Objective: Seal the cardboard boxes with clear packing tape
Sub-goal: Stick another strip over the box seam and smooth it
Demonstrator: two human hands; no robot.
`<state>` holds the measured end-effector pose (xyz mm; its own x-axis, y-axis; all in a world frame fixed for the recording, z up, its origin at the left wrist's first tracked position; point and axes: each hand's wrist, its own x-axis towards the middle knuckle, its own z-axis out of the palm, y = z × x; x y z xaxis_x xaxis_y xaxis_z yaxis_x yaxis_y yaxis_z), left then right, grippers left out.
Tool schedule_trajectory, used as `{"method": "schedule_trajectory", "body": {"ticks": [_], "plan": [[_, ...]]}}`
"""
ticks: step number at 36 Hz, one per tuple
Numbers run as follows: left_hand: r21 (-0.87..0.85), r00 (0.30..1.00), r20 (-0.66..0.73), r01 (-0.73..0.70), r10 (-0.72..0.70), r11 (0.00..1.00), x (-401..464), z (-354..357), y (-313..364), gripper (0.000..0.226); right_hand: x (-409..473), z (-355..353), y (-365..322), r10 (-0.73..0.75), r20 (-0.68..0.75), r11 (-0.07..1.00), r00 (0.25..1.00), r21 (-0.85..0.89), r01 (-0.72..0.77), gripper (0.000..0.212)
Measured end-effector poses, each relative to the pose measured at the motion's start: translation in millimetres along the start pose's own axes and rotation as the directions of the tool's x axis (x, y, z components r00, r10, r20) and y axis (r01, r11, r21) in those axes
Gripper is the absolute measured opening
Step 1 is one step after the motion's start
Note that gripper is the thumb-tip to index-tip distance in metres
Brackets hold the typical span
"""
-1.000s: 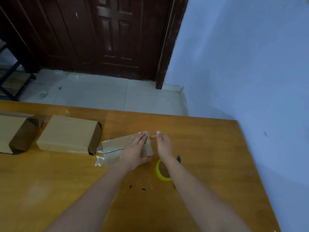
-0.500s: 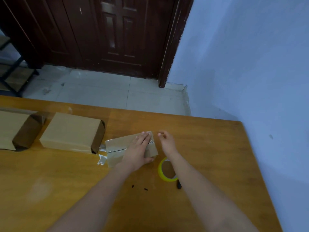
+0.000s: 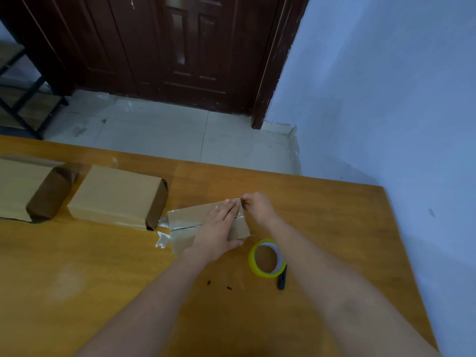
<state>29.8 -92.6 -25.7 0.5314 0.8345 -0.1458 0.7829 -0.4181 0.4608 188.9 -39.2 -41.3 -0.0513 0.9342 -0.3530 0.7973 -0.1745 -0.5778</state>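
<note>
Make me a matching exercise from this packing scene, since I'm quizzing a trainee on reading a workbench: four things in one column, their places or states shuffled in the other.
Things:
1. small box
2. tape roll
3. black pen
4. middle box

Places or states:
A. lies flat on the table, its ring yellow
B. lies on the table, its dark end facing the small box
C. under the flat left hand, its seam shiny with tape
D. lies on the near side of the roll, under the right forearm

Pairs: 1-C, 2-A, 3-D, 4-B
</note>
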Motion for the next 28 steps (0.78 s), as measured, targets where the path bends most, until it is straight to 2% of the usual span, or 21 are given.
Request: {"method": "schedule_trajectory", "body": {"ticks": [6, 11, 17, 21, 24, 26, 28], "plan": [[0.012, 1.0, -0.006, -0.006, 0.006, 1.0, -0.7, 1.7, 0.4, 0.096, -12.5, 7.2, -0.1, -0.043, -0.094, 0.996, 0.995, -0.08, 0.035, 0.017], [0.015, 1.0, -0.013, -0.01, 0.01, 1.0, -1.1, 2.7, 0.5, 0.095, -23.6, 14.5, 1.3, -0.007, -0.129, 0.999, 0.992, 0.047, 0.014, 0.022], [0.019, 1.0, -0.011, -0.014, 0.015, 1.0, -0.9, 5.0, 0.7, 0.095, -39.7, 12.6, 2.2, 0.037, -0.047, 0.976, 0.998, 0.216, -0.026, 0.039], [0.027, 1.0, -0.009, -0.013, 0.014, 1.0, -1.5, 4.2, 1.0, 0.095, -48.6, 14.4, -0.4, 0.136, 0.037, 0.884, 0.99, 0.447, -0.138, 0.036], [0.019, 1.0, -0.002, -0.003, 0.003, 1.0, -1.1, 1.6, 0.8, 0.095, -54.8, 17.9, 8.7, 0.187, 0.129, 0.893, 0.974, 0.391, -0.223, 0.037], [0.005, 1.0, 0.0, -0.002, 0.002, 1.0, -1.2, 0.7, 1.1, 0.095, -58.1, 17.1, 18.8, 0.257, 0.057, 0.834, 0.965, 0.492, -0.251, 0.037], [-0.009, 1.0, -0.004, 0.003, -0.003, 1.0, -2.1, 0.2, 1.6, 0.095, -59.3, 9.5, 26.7, 0.351, -0.085, 0.707, 0.933, 0.677, -0.204, 0.03]]}}
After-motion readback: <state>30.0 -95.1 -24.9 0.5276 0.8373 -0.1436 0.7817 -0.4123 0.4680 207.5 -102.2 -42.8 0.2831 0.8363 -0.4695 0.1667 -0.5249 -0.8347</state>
